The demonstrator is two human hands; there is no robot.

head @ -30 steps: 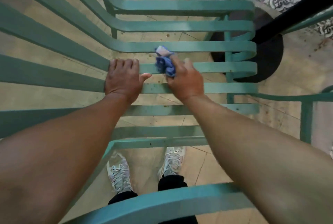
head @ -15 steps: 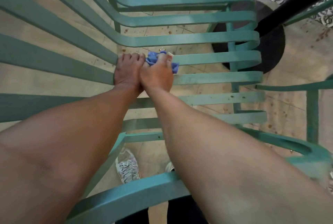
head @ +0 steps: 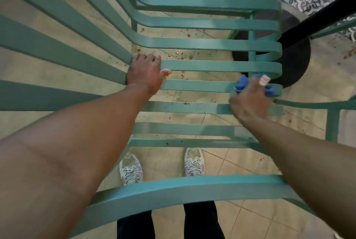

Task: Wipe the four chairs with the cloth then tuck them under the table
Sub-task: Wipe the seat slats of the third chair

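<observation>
I look straight down through a teal slatted metal chair (head: 208, 43). My left hand (head: 145, 73) grips a seat slat where the seat bends up into the backrest, fingers curled over it. My right hand (head: 248, 100) holds a crumpled blue cloth (head: 239, 83) pressed on a slat at the seat's right end, by the front edge. The hand is a little blurred. The chair's curved armrest (head: 173, 188) crosses the bottom of the view.
The table's round black base (head: 294, 65) and black post (head: 317, 17) stand just beyond the seat's right end. Part of another teal chair (head: 332, 121) shows at the right. My shoes (head: 131, 169) stand on the stained tile floor below the seat.
My right hand has swept the cloth to the right along the slat, from beside my left hand to the seat's far end. My left hand has kept its grip.
</observation>
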